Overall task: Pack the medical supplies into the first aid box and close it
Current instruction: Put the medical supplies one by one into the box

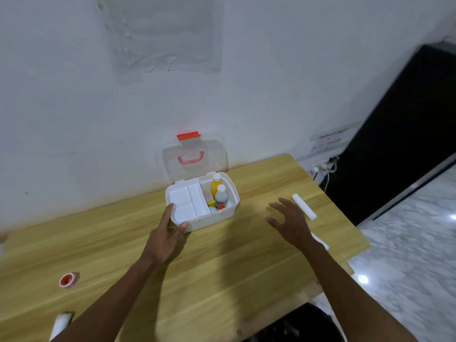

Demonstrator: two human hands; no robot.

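The first aid box [202, 203] sits open on the wooden surface [222, 267], close to the wall, with its clear lid [193, 156] standing upright behind it. The lid carries a red handle [190, 159] and a red latch [188, 136] at its top edge. Inside the box, a white divided tray [187, 202] fills the left part, and the right part holds a yellow bottle [216, 185] and a white bottle [220, 195], with small coloured items at their base that are too small to tell apart.

The left hand [167, 235] touches the box's near left corner, its forefinger along the left wall and its thumb on the front rim, fingers spread and holding nothing else. The right hand [291, 222] hovers open to the right of the box, fingers splayed, empty.

A white gauze roll [304, 206] lies on the surface just beyond the right hand, further from the box. A roll of tape with a red core [69, 280] lies well left of the box, nearer the camera, and another white roll [59, 325] lies at the surface's near edge below it.
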